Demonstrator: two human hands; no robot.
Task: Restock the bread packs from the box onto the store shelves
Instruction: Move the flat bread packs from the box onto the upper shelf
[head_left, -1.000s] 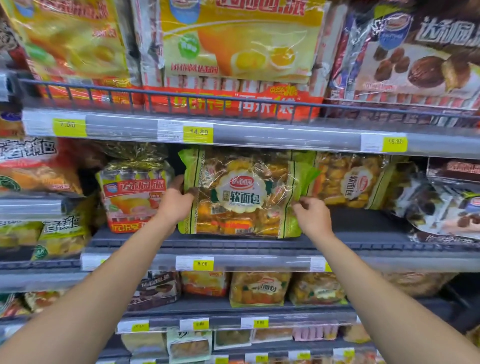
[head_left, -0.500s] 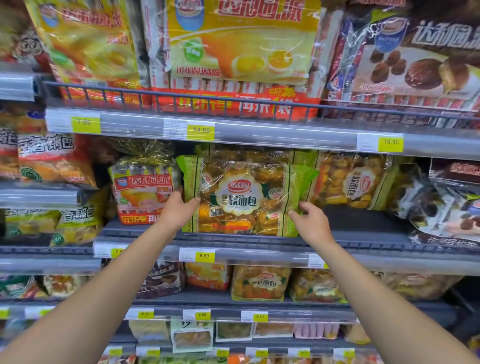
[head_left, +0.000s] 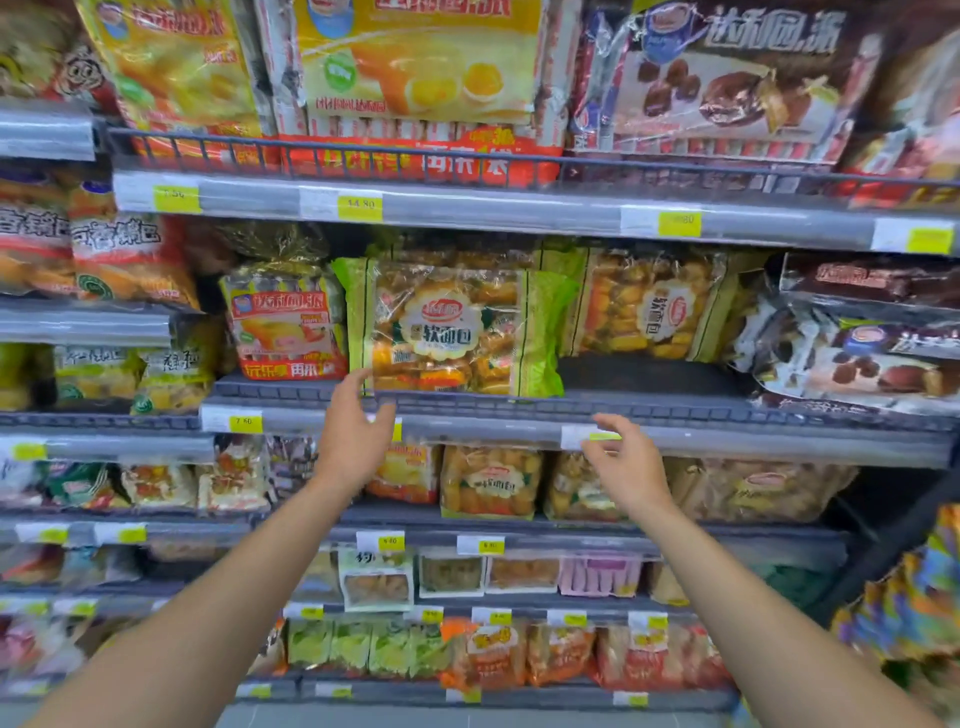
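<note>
A green-edged clear bread pack (head_left: 447, 332) stands upright on the middle shelf (head_left: 649, 410), near its front edge. A second pack of the same kind (head_left: 649, 306) stands to its right, further back. My left hand (head_left: 353, 436) hovers just below the front pack's lower left corner, fingers relaxed, holding nothing. My right hand (head_left: 623, 462) is in front of the shelf's price rail, below and right of the pack, fingers loosely spread and empty. The box is out of view.
An orange-red cake bag (head_left: 285, 327) stands left of the bread pack. Dark chocolate pie packs (head_left: 857, 353) fill the shelf's right end. A bare patch of shelf (head_left: 639, 376) lies right of the front pack. More bread packs (head_left: 488, 486) sit one shelf lower.
Both hands have let go of the bread pack's sides and drawn back and down, away from the shelf. The pack stays standing on the shelf.
</note>
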